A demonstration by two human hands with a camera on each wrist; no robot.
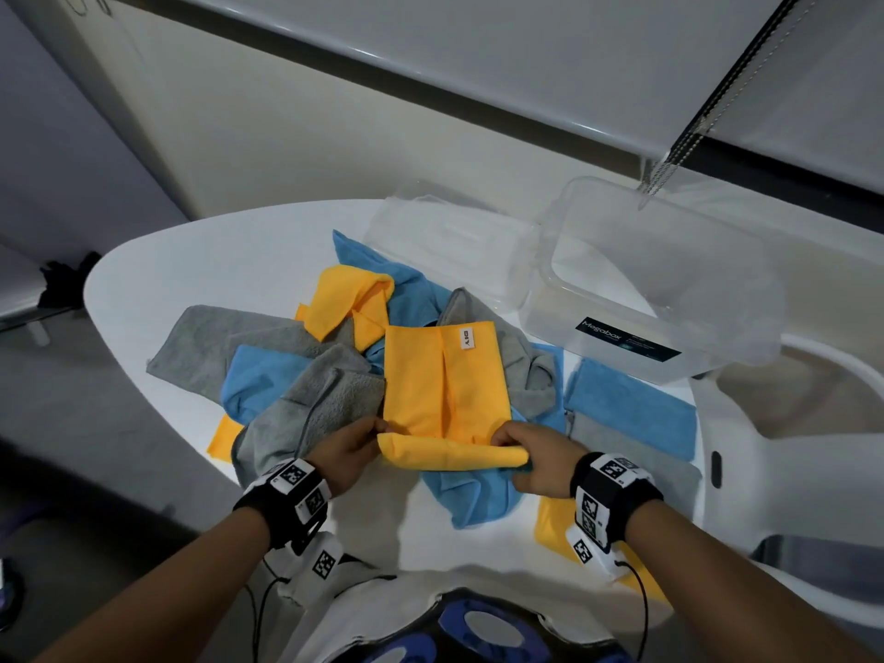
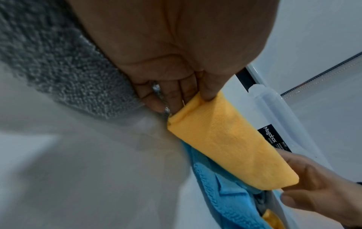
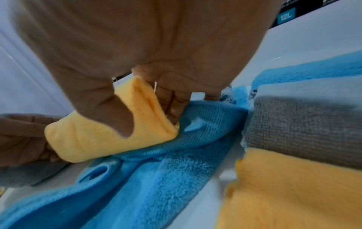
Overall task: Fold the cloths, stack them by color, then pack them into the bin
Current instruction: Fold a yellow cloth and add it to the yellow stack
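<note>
From the head view, the left hand (image 1: 351, 452) and right hand (image 1: 531, 464) each pinch an end of the rolled near edge of the long yellow microfibre cloth (image 1: 442, 382), which lies over the loose pile of blue and grey cloths, with the clear plastic bin (image 1: 636, 327) empty beyond. The left wrist view shows thumb and fingers (image 2: 207, 91) clamped on the yellow corner. In the right wrist view the crumpled blue terry cloth (image 3: 156, 178) touches the fold, so it may drag along and skew it.
</note>
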